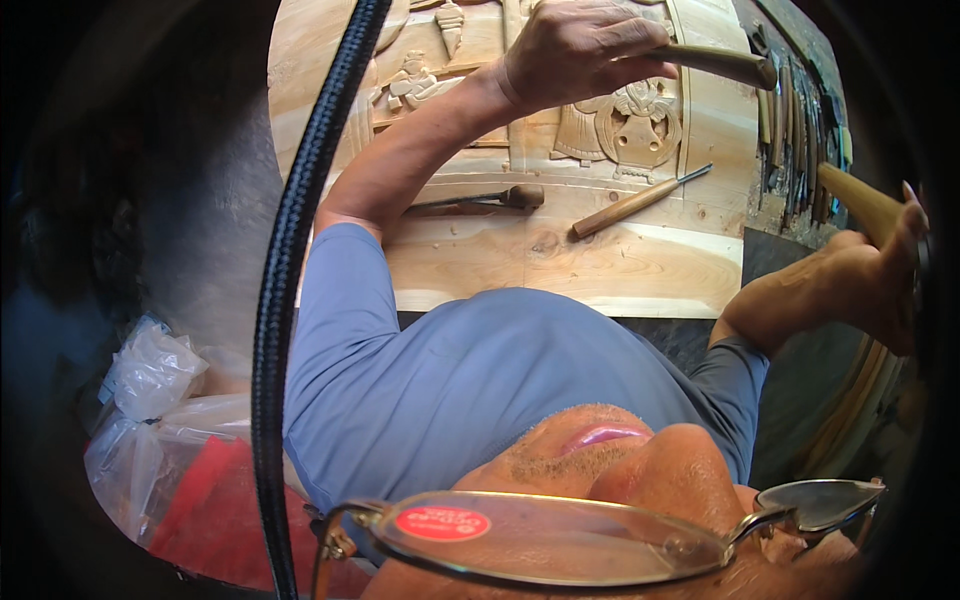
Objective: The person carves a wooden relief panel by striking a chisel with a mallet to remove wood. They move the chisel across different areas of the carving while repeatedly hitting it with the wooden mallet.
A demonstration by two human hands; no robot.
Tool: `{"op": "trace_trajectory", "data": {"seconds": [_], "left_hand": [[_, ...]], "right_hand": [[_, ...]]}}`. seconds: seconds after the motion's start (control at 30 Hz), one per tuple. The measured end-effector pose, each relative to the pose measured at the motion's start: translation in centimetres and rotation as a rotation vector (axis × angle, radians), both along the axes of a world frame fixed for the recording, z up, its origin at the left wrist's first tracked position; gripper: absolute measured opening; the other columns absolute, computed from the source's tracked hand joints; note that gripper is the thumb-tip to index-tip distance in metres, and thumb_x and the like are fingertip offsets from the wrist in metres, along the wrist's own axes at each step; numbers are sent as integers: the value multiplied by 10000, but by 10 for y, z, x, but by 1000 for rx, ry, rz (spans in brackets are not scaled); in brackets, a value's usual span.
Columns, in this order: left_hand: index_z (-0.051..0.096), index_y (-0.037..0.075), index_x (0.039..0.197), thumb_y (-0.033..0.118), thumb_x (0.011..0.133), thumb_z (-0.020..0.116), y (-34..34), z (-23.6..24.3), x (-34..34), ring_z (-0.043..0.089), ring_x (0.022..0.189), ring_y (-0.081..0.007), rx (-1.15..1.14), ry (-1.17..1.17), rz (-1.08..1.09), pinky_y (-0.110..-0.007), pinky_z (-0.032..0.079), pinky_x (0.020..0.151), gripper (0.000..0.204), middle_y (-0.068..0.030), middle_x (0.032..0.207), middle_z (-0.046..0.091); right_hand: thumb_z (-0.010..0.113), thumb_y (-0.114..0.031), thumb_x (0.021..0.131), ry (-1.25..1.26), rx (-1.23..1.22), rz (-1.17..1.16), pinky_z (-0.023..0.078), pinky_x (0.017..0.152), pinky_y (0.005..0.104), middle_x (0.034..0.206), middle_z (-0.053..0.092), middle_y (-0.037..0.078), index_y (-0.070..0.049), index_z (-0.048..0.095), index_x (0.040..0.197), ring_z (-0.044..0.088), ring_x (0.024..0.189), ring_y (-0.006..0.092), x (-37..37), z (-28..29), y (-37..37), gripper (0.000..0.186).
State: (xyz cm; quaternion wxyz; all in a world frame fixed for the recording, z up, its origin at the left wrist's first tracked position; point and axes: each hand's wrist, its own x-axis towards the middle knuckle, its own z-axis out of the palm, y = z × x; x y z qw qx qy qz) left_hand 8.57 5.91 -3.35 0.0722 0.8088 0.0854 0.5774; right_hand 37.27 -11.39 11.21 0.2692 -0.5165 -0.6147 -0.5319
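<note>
A pale wooden board (640, 275) with carved relief figures (640, 130) lies in front of me. Over its far part is my left hand (590, 50), closed around a wooden-handled carving tool (722, 63); the handle points right and the working end is hidden. Off the board's right side, my right hand (865, 275) grips a thick, light wooden handle (862, 198), whose other end I cannot see. On the near part of the board lie a chisel (630, 207) with a wooden handle and thin metal shank, and a darker tool (522, 197) with a rounded wooden end.
Several carving tools (790, 130) stand close together along the board's right side. A black braided cord (300, 230) crosses the view on the left. At lower left are a clear plastic bag (155, 375) and something red (215, 500).
</note>
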Motion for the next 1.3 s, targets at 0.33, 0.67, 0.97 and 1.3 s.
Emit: {"op": "trace_trajectory", "data": {"seconds": [0.33,0.67,0.97,1.3], "left_hand": [[708,117,1237,334,867,806,10,20,-6,736,736,-182,-120,89,-201,-329,608,623,440,-98,1008,772],[429,247,1568,489,981,653,17,-15,-33,482,1429,-169,255,200,169,-621,202,1245,674,-20,1581,487],[727,82,1204,338,935,741,10,41,-21,679,590,-96,-36,193,-254,-245,579,539,371,-88,902,780],[710,53,1203,256,967,705,13,51,-9,733,659,-192,-119,282,-366,-341,593,612,311,-114,873,773]], "right_hand": [[851,-94,807,-3,-278,279,622,941,367,1240,747,59,-93,660,1313,726,1131,261,-86,-1,49,540],[890,-132,785,70,-250,380,623,920,359,1223,751,85,-61,646,1323,739,1098,263,-103,-8,53,595],[908,-128,786,487,27,735,655,769,308,1085,754,192,78,701,1102,779,856,244,-83,-23,45,430],[901,-167,774,83,-156,356,617,852,338,1166,769,94,-50,693,1267,768,988,262,-68,-19,44,547]]}}
